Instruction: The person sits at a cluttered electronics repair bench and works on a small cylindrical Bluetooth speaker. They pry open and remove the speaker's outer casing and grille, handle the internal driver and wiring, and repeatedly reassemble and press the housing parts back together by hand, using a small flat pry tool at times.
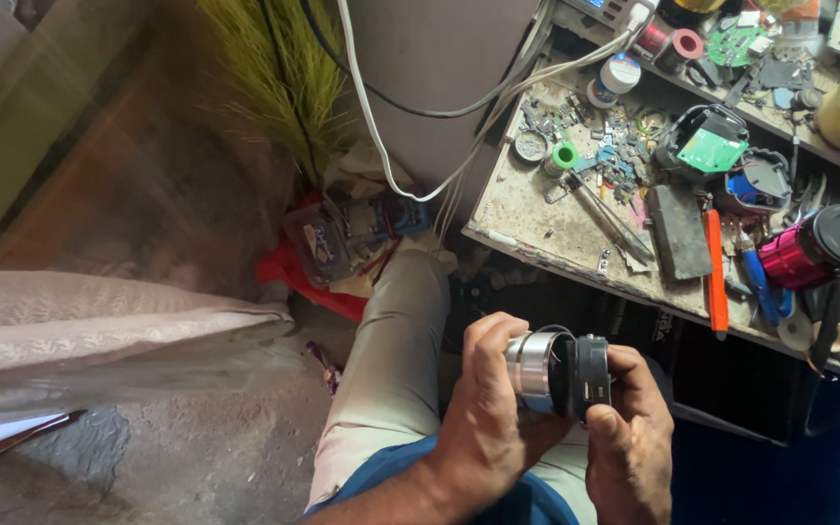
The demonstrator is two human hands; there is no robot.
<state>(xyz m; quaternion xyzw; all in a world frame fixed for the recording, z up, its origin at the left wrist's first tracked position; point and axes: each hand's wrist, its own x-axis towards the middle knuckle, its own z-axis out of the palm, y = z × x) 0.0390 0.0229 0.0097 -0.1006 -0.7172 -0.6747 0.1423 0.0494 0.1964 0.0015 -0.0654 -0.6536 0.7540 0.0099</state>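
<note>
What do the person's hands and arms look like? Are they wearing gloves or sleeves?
No gloves. Both the left hand and the right hand are bare, with no rings or watch in view. The left forearm is bare too, with no sleeve showing. Blue cloth lies under the arms, above pale trousers.

A cluttered workbench (527, 209) leaves little open surface: only a bare patch at its near-left corner is free, with circuit boards, a green tape roll (563, 156) and loose parts crowding just beyond. An orange tool (716, 272) and a dark flat block (678, 231) lie across the front edge, and a magenta cylinder (814, 255) blocks the right side. White cables (381, 146) hang down over the gap between bench and wall. Below, a red tray (313, 282) of odds and ends fills the floor beside the knee (405, 292). Open floor (196, 467) lies to the left, bounded by a pale cloth (99, 311).
</note>
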